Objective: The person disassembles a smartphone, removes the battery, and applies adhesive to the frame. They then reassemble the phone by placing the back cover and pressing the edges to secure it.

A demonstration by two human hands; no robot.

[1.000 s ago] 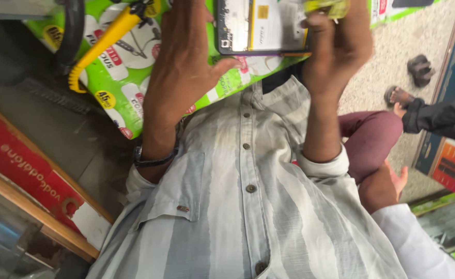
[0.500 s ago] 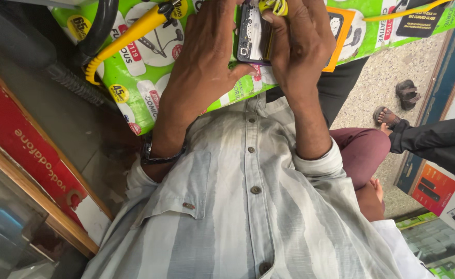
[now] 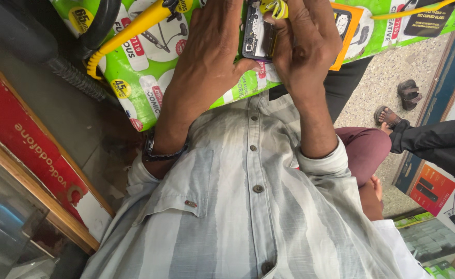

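Both our hands grip an opened phone (image 3: 257,33), circuit side showing, held up in front of our striped shirt (image 3: 248,206). Left hand (image 3: 209,62) wraps the phone's left edge, thumb under its bottom. Right hand (image 3: 305,46) closes over its right side, pinching a small yellow tool (image 3: 275,7) at the phone's top. Behind the phone: green printed poster (image 3: 150,67). Left of it, yellow cable (image 3: 129,33). Right of the phone, well apart, another person's sandalled foot (image 3: 387,116).
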